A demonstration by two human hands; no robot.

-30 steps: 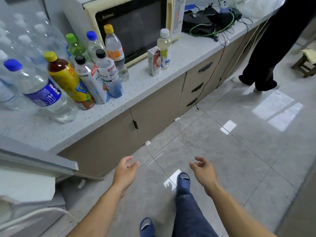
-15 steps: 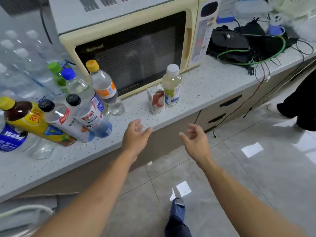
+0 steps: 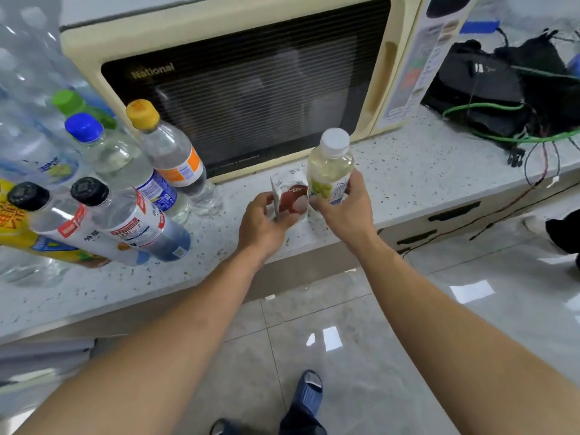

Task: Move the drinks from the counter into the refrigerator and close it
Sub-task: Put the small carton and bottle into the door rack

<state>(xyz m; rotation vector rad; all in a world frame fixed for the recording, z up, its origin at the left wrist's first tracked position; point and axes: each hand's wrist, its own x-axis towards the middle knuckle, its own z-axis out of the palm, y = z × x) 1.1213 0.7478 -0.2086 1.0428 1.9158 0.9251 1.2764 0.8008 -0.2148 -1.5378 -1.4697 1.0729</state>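
Both hands reach over the front edge of the speckled white stone counter (image 3: 408, 171), side by side in front of the cream-coloured microwave oven (image 3: 238, 89). The left hand (image 3: 263, 221) has its fingers and thumb curled round a small white drink carton with a red fruit picture (image 3: 290, 196), which stands upright on the counter. The right hand (image 3: 345, 211) grips the lower part of a short clear plastic bottle of pale yellow drink with a white cap (image 3: 329, 164); thumb on the near left side, fingers wrapped round the right. Carton and bottle stand just beside each other, touching or nearly so, between the two hands and the microwave door.

To the left of the left hand, apart from it, a cluster of other drinks stands on the counter: a clear bottle with an orange cap and orange label (image 3: 175, 158) nearest the microwave, a clear bottle with a blue cap (image 3: 103, 149), a green-capped bottle (image 3: 72, 103) behind it, two black-capped bottles with white and red labels (image 3: 125, 221), and a yellow-labelled bottle of dark tea (image 3: 18, 227) at the far left edge. Large clear water bottles (image 3: 25, 89) crowd the back left corner.

To the right of the right hand, well apart, a black bag with green and black cables (image 3: 502, 98) lies on the counter.
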